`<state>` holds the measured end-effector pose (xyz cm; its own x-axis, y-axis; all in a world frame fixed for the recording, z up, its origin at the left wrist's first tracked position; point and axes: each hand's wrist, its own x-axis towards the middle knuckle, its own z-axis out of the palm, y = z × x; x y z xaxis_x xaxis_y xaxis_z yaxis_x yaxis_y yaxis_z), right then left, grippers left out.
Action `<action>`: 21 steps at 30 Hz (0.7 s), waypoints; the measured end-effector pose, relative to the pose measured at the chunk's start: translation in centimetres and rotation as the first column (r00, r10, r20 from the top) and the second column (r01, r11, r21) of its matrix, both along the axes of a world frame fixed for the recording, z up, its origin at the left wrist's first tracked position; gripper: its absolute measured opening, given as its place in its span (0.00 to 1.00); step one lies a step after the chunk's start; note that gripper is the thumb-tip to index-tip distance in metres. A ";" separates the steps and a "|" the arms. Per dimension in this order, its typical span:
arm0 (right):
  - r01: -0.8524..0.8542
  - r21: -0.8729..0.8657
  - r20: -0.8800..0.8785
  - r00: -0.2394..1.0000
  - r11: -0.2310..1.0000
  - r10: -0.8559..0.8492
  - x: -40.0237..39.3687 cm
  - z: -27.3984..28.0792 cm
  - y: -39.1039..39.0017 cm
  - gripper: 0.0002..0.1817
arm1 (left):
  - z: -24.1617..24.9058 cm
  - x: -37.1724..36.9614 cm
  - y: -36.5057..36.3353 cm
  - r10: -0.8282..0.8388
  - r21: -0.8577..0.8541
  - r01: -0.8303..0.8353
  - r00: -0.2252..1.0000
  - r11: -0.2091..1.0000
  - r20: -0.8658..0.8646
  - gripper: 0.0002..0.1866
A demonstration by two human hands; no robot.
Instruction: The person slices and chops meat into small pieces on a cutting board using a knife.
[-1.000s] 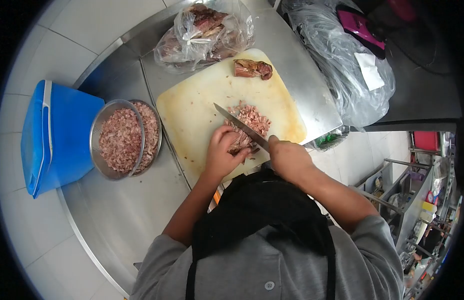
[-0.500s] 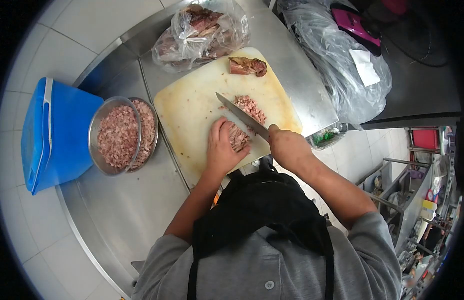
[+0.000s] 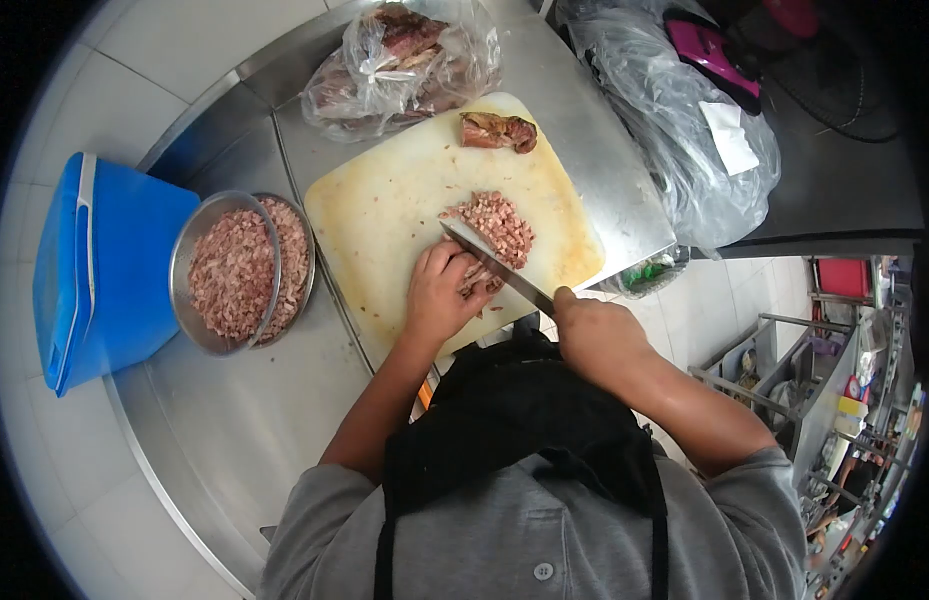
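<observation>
My right hand (image 3: 602, 335) is wrapped round the handle of a knife (image 3: 509, 273), whose blade points up and left across the board. My left hand (image 3: 444, 292) is closed round the strips of meat (image 3: 481, 280), close beside the blade. Just beyond the knife lies a pile of diced meat (image 3: 499, 225) on the pale cutting board (image 3: 379, 200). A larger chunk of meat (image 3: 497, 131) rests near the board's far edge.
Left of the board, a clear bowl (image 3: 224, 275) of diced meat overlaps a metal bowl (image 3: 302, 240). Further left is a blue container (image 3: 119, 270). A plastic bag of meat (image 3: 394, 70) lies beyond the board, and plastic sheeting (image 3: 674, 140) at the right.
The knife and my right hand have moved down and right. The strips under my left hand look shorter, and the diced pile is larger.
</observation>
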<state>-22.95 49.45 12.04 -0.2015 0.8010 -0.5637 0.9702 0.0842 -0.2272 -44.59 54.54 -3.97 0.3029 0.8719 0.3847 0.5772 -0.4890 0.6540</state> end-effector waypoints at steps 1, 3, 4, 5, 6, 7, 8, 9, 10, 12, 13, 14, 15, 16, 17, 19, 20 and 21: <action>0.003 -0.009 0.001 1.000 1.000 -0.003 -0.2 -0.3 0.1 0.10 | -0.1 0.0 0.0 -0.003 -0.009 0.003 1.000 1.000 0.001 0.17; 0.042 -0.038 -0.019 0.999 0.998 -0.042 -0.6 -0.5 0.5 0.11 | 0.0 -0.1 0.2 -0.011 0.002 0.011 1.000 1.000 0.001 0.15; 0.040 -0.052 -0.019 0.999 0.998 -0.041 -1.3 -1.8 0.7 0.11 | -0.4 -0.3 -0.1 -0.010 -0.012 0.010 1.000 1.000 0.000 0.15; 0.025 -0.022 -0.042 0.999 0.999 -0.026 -2.2 -3.9 1.7 0.11 | -0.9 -0.3 0.0 -0.001 -0.001 0.001 1.000 1.000 -0.001 0.15; 0.013 0.012 -0.062 0.998 1.000 -0.012 -2.5 -5.2 2.3 0.11 | -1.0 -0.2 0.1 0.005 0.014 -0.005 1.000 1.000 0.001 0.14; -0.001 0.031 -0.058 0.998 1.000 0.003 -2.2 -5.5 3.1 0.11 | -1.0 0.0 0.7 0.019 0.033 -0.019 1.000 0.999 0.004 0.14; 0.042 0.044 -0.084 0.996 0.998 -0.039 -2.0 -5.6 3.2 0.11 | -0.9 -0.2 0.6 0.008 0.029 -0.008 1.000 1.000 0.009 0.14; 0.086 0.049 -0.110 0.991 0.995 -0.080 -1.8 -5.9 2.9 0.11 | -0.9 -0.3 0.1 -0.002 0.020 0.002 1.000 1.000 0.012 0.14; 0.061 0.102 -0.106 0.993 0.993 -0.050 -1.2 -6.6 2.7 0.08 | -0.4 -0.2 -0.5 -0.005 0.027 0.004 1.000 1.000 0.012 0.14; 0.046 0.102 -0.080 0.996 0.994 -0.037 -0.5 -2.9 1.8 0.08 | 0.9 -0.1 -1.1 0.058 -0.003 -0.058 0.988 0.998 0.143 0.12; 0.035 0.079 -0.048 0.998 0.996 -0.032 -0.3 -1.3 1.4 0.08 | 0.9 0.0 -0.9 0.054 -0.001 -0.055 0.988 0.998 0.145 0.12; 0.013 0.059 -0.002 1.000 0.998 -0.012 -0.4 -0.9 1.5 0.08 | 0.7 0.0 -0.8 0.076 0.023 -0.079 0.989 0.997 0.129 0.11; 0.015 0.055 0.002 1.000 0.998 -0.015 -0.3 -0.9 1.3 0.08 | 0.5 0.2 -0.8 0.095 0.042 -0.101 0.989 0.994 0.116 0.10; 0.015 0.021 -0.014 1.000 1.000 -0.015 -0.2 -1.0 1.0 0.08 | 0.0 0.3 -0.7 0.094 0.033 -0.099 0.988 0.995 0.121 0.10; 0.019 -0.016 -0.034 0.999 1.000 -0.020 -0.3 -1.2 0.7 0.08 | -0.6 0.1 -0.5 0.077 0.007 -0.078 0.993 0.997 0.094 0.10; 0.001 -0.051 -0.041 0.999 0.999 -0.003 -0.7 -1.9 1.0 0.09 | -1.3 0.0 -0.3 0.063 -0.015 -0.062 0.996 0.998 0.066 0.11; 0.020 -0.008 -0.048 0.999 1.000 -0.020 -1.5 -3.1 1.1 0.10 | -1.3 0.0 -0.3 0.065 0.000 -0.066 0.996 0.998 0.068 0.10; 0.042 0.040 -0.056 0.998 0.998 -0.039 -2.5 -4.5 1.5 0.10 | -1.3 0.0 -0.2 0.065 0.020 -0.067 0.995 0.998 0.070 0.10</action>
